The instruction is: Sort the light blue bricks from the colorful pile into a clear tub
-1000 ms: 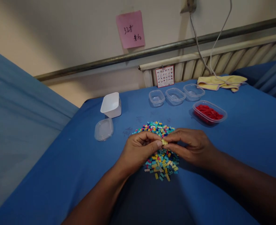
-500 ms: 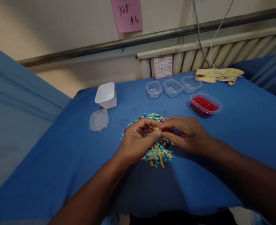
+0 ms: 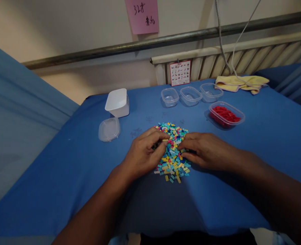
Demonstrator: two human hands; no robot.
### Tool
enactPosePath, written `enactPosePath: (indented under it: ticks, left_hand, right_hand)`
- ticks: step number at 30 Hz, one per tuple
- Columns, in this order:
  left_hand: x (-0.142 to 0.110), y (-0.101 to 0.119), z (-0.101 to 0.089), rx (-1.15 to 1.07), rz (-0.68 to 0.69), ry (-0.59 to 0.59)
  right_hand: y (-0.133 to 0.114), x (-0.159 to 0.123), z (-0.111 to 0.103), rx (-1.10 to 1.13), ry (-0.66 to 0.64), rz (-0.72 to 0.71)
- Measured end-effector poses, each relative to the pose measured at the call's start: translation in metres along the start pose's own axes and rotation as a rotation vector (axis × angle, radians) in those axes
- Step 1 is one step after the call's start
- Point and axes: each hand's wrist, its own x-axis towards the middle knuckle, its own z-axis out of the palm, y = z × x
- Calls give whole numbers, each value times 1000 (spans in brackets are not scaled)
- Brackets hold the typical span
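A heap of small coloured bricks, mostly teal, yellow and pink, lies on the blue cloth of the table. Both hands rest on the heap. My left hand sits on its left side with the fingers curled in; a yellowish bit shows at the fingertips, but I cannot make out what the fingers hold. My right hand lies on the right side, fingers and thumb drawn together at the bricks; what they pinch is hidden. The two hands are a few centimetres apart.
Behind the heap stand three small clear tubs and a clear tub of red bricks. At the back left are a white square tub and a clear lid. A yellow cloth lies at the far right by the radiator.
My hands held yellow bricks together above the heap; now they have parted and dropped onto the heap. The view has also shifted slightly.
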Motion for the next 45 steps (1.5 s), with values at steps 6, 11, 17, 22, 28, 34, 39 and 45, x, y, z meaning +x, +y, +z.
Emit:
enactPosePath:
  ticks: [6,11,17,22,28,34,39,45]
  left_hand:
    - [1,3,-2,71,-13,-28]
    - [0,1,-1,70,17,-13]
    - [-1,-2,0,51,58,5]
    - [-1,-1,-2,183,71,-48]
    - [1,4,1,450,164,-207]
    - [8,14,11,503,145,-286]
    - [9,18,14,489,100,-336]
    - [8,14,14,416,68,-336]
  right_hand:
    - [10,-8,-9,21,-6,4]
    - [2,-4,-2,-9,-26,14]
    - [4,0,4,10,-14,35]
    - [7,0,3,75,0,42]
    - [6,1,2,12,-39,44]
    - [3,0,1,-58,-69,51]
    - [1,0,0,-81,-83,44]
    - [5,1,1,-58,-67,15]
